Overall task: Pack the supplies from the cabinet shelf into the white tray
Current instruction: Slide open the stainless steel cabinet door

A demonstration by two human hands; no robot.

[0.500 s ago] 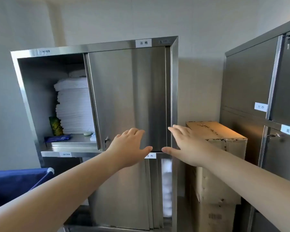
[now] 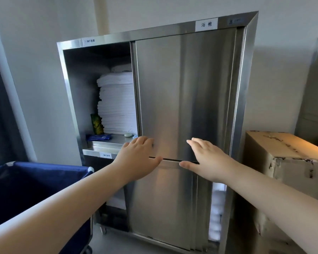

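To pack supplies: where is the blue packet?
Head view, left: the blue packet lies on the open cabinet shelf, in front of the green packet, beside the towels.

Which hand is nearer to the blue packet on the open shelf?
Left. The left hand is just right of the blue packet, at the left edge of the steel door; the right hand is farther right, before the door's middle.

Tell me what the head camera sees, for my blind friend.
Left hand and right hand, open, reach toward a steel cabinet door. Beside it, a shelf holds white towels and a blue packet. A blue cart stands left, a cardboard box right.
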